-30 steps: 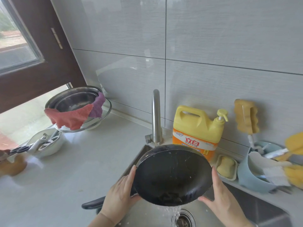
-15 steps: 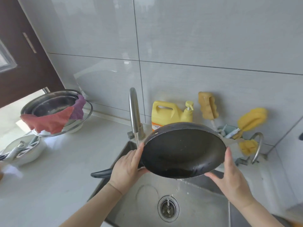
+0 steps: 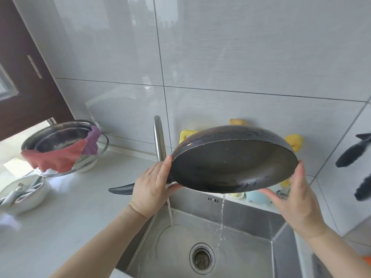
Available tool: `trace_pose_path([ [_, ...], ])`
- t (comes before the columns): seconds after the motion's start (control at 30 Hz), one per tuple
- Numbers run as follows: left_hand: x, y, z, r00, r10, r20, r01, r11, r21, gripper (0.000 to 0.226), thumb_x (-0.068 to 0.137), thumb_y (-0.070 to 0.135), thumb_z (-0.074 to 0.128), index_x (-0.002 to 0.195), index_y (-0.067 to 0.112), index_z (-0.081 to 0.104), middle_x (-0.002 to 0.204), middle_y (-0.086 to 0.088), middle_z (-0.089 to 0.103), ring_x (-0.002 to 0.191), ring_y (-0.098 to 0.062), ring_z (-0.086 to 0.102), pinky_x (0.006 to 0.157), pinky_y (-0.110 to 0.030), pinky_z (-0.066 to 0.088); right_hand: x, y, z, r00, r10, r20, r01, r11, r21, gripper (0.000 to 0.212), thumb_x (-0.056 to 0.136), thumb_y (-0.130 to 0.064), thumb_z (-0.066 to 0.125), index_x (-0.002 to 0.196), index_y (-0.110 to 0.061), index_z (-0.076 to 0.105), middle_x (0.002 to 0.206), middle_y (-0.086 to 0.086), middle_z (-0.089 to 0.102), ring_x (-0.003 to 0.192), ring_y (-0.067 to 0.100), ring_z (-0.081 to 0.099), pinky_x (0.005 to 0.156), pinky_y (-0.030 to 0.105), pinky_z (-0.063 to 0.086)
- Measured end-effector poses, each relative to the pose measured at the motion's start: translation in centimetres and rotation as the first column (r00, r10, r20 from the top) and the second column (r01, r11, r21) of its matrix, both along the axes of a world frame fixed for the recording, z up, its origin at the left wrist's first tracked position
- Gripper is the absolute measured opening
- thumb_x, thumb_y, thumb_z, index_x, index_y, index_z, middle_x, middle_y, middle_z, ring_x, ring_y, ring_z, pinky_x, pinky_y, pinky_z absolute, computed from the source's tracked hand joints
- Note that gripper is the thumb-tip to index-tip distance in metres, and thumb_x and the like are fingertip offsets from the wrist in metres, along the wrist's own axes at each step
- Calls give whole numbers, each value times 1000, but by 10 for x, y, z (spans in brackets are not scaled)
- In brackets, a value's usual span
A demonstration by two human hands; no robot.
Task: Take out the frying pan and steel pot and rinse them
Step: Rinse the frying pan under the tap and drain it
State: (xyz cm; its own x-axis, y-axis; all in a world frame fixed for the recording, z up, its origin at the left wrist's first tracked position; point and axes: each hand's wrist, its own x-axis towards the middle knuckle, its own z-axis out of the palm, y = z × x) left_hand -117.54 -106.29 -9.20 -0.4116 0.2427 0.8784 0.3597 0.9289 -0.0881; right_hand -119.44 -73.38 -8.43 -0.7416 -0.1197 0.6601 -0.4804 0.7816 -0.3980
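Observation:
I hold a black frying pan [image 3: 232,167] tilted above the steel sink [image 3: 247,229]. My left hand [image 3: 152,187] grips its left rim where the dark handle [image 3: 120,190] sticks out leftward. My right hand [image 3: 291,197] grips the right rim, thumb on top and fingers underneath. A thin stream of water falls from the pan's lower edge into the sink. The steel pot [image 3: 58,137] stands on the counter at the left, with a red cloth [image 3: 54,159] and a purple cloth [image 3: 92,141] draped over its rim.
The tap [image 3: 159,137] stands behind my left hand and runs into the sink near the drain [image 3: 202,257]. A yellow bottle [image 3: 185,135], sponges [image 3: 294,140] and a blue holder [image 3: 257,197] sit behind the pan. A white bowl of utensils [image 3: 22,194] is far left. Dark utensils [image 3: 353,155] hang at right.
The pan has risen and moved right, out from under the tap. It has tipped flatter, and water now drains off its lower edge. Both hands kept their hold.

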Motion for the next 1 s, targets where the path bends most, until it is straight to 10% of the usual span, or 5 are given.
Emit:
trace_pose_path([
  [0.33,23,-17,-26,990,47,132,-47,999,1,89,77,54,59,144,12,20,101,-9,59,85,-17,56,53,-30,52,-3,-19,-33,991,76,-108,-68,995,77,90,90,-68,36,138,7,23,126,27,56,106,39,58,84,38,49],
  [0.57,54,-38,-106,850,42,526,-110,989,99,84,90,62,42,150,10,15,91,-5,69,77,-12,60,55,-25,52,-4,-44,-117,975,129,182,-138,990,38,104,80,-73,50,154,-13,8,111,35,63,83,41,70,92,31,38],
  [0.7,60,-52,-129,692,43,721,-242,954,176,105,75,63,51,155,16,2,93,0,70,72,-12,67,51,-20,50,-11,-54,-154,906,109,409,-171,978,118,167,22,-35,99,155,-20,-1,115,30,64,82,40,70,88,28,39],
  [1.0,68,-91,-139,566,105,818,-449,871,198,103,76,76,50,155,23,10,97,2,71,81,-9,64,53,-22,52,-40,-94,-177,819,326,472,-406,911,77,143,59,-38,91,148,-43,-20,149,-21,9,129,6,33,97,22,37],
])
